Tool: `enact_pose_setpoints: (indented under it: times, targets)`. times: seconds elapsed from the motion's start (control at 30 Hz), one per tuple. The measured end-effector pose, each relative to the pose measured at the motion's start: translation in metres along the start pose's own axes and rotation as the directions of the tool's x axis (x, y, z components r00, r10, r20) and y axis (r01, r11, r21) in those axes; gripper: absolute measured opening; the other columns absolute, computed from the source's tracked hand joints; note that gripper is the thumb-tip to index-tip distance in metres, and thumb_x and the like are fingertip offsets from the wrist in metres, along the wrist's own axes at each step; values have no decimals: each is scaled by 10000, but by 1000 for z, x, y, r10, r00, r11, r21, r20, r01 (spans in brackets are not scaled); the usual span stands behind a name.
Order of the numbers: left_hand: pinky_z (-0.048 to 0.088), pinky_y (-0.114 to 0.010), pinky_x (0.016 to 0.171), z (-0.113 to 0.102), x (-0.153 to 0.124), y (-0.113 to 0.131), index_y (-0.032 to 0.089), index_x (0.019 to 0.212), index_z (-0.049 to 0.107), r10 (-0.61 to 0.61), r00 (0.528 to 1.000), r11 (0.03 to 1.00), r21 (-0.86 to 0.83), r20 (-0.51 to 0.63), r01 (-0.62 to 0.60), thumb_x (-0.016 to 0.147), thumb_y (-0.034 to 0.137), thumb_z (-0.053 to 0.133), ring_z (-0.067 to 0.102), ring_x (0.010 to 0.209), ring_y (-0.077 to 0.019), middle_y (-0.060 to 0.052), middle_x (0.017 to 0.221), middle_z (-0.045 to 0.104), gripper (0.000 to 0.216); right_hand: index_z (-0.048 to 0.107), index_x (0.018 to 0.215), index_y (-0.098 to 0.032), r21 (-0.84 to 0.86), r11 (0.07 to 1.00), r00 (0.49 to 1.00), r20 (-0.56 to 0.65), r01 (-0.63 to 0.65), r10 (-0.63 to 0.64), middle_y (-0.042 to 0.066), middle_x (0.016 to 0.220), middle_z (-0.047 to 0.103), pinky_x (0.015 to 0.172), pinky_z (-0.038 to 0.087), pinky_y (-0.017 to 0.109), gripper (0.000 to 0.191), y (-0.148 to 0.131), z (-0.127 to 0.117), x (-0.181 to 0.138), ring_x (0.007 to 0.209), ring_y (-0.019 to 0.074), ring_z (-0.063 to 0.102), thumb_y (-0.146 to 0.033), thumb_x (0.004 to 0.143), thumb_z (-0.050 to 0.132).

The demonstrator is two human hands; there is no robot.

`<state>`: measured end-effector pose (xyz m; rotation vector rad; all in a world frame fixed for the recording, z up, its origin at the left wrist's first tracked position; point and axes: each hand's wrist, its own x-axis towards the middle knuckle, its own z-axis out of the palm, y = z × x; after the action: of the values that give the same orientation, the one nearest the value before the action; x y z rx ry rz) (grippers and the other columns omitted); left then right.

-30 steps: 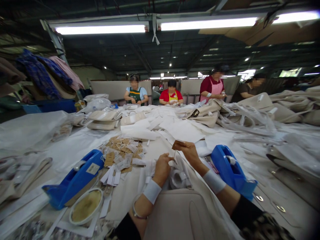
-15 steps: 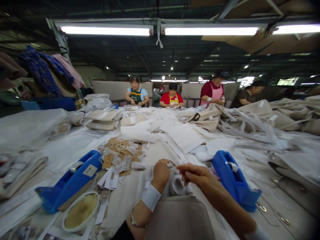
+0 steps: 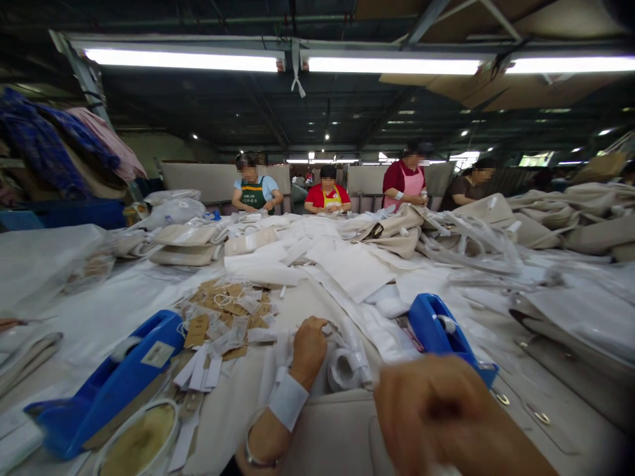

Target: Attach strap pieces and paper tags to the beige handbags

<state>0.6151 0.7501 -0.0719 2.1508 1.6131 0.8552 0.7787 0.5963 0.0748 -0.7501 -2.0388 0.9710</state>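
Note:
My left hand point(image 3: 308, 348) is closed in a fist on a white strip or wrapped handle, next to a roll of white tape point(image 3: 343, 369), above a beige bag point(image 3: 325, 430). My right hand point(image 3: 436, 416) is close to the camera and blurred by motion, so its fingers cannot be made out. It hangs in front of the right blue tape dispenser point(image 3: 436, 327). A pile of brown paper tags with strings point(image 3: 225, 307) lies left of my left hand.
A second blue tape dispenser point(image 3: 106, 383) and a round dish with a yellowish pad point(image 3: 139, 439) sit at the near left. White fabric pieces point(image 3: 347, 264) and beige bags point(image 3: 397, 228) cover the long table. Several other people work at the far end.
My right hand came down from holding a small tag above the table and swung back toward the camera, now blurred. My left hand stayed closed in place. The view shifted slightly right.

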Motion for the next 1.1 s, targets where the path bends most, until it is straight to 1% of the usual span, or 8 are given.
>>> enact_pose_setpoints:
  times: [0.07, 0.13, 0.23, 0.37, 0.8, 0.97, 1.03, 1.1]
  targets:
    - [439, -279, 958, 0, 0, 0, 128, 1038, 717, 0, 1000, 1000, -11, -1, 0, 806, -12, 376, 618, 1026, -192, -93, 1028, 703, 436, 699, 907, -164, -306, 885, 915, -311, -352, 256, 73, 774, 684, 703, 509, 266, 421, 54, -21, 23, 734, 164, 647, -394, 982, 355]
    - [437, -283, 961, 0, -1, -1, 129, 1029, 719, 1, 1000, 1000, -21, -5, -2, 810, -8, 376, 613, 1029, -195, -95, 1024, 700, 430, 703, 951, -116, -564, 483, 743, -522, -669, 419, 144, 961, 693, 812, 487, 303, 424, 108, -41, 38, 910, 199, 647, -300, 997, 324]
    - [437, -290, 957, 0, -1, -2, 132, 1015, 721, 2, 1000, 999, -32, -13, -2, 816, -4, 376, 613, 1017, -195, -96, 1014, 697, 421, 706, 921, -12, -629, 224, 649, -604, -744, 462, 287, 1103, 625, 855, 454, 428, 244, 169, -54, 38, 1106, 363, 560, -159, 887, 514]
    - [437, -282, 941, 0, -2, -2, 151, 1005, 726, -2, 1000, 999, -36, -22, 1, 814, 0, 394, 610, 1014, -194, -88, 1002, 692, 412, 701, 992, -9, -712, 88, 658, -586, -697, 473, 262, 1117, 630, 865, 439, 423, 297, 208, -44, 21, 1125, 360, 546, -25, 867, 431]
    - [455, -349, 941, 0, -3, 0, 137, 979, 711, 40, 995, 988, -142, -96, -53, 830, 26, 405, 601, 986, -217, -100, 968, 664, 358, 702, 886, -139, -716, 11, 632, -609, -698, 480, 134, 898, 704, 597, 393, 267, 237, 190, -53, 28, 860, 254, 691, -176, 928, 472]
    - [476, -322, 948, -11, -10, 12, 228, 1370, 490, 275, 953, 899, -318, -124, -301, 767, 71, 534, 540, 1124, -199, -86, 1365, 515, 625, 659, 963, -212, -795, 80, 761, -540, -602, 359, 68, 954, 687, 576, 330, 269, 371, 143, -28, 34, 802, 207, 681, -56, 909, 326]
    - [502, -308, 880, -13, -14, 15, 243, 1449, 386, 421, 904, 774, -488, -81, -404, 740, 68, 556, 564, 1062, -194, -93, 1442, 458, 750, 659, 944, -235, -846, 213, 850, -406, -488, 335, 40, 910, 689, 586, 326, 265, 361, 121, -10, 39, 774, 187, 667, -58, 886, 350]
    - [499, -289, 836, -13, -16, 16, 216, 1359, 505, 487, 872, 681, -608, -41, -409, 735, 67, 552, 593, 960, -181, -83, 1301, 587, 643, 668, 901, -246, -833, 417, 921, -255, -364, 294, 23, 892, 695, 618, 345, 264, 320, 97, 6, 42, 789, 184, 653, -89, 862, 393]
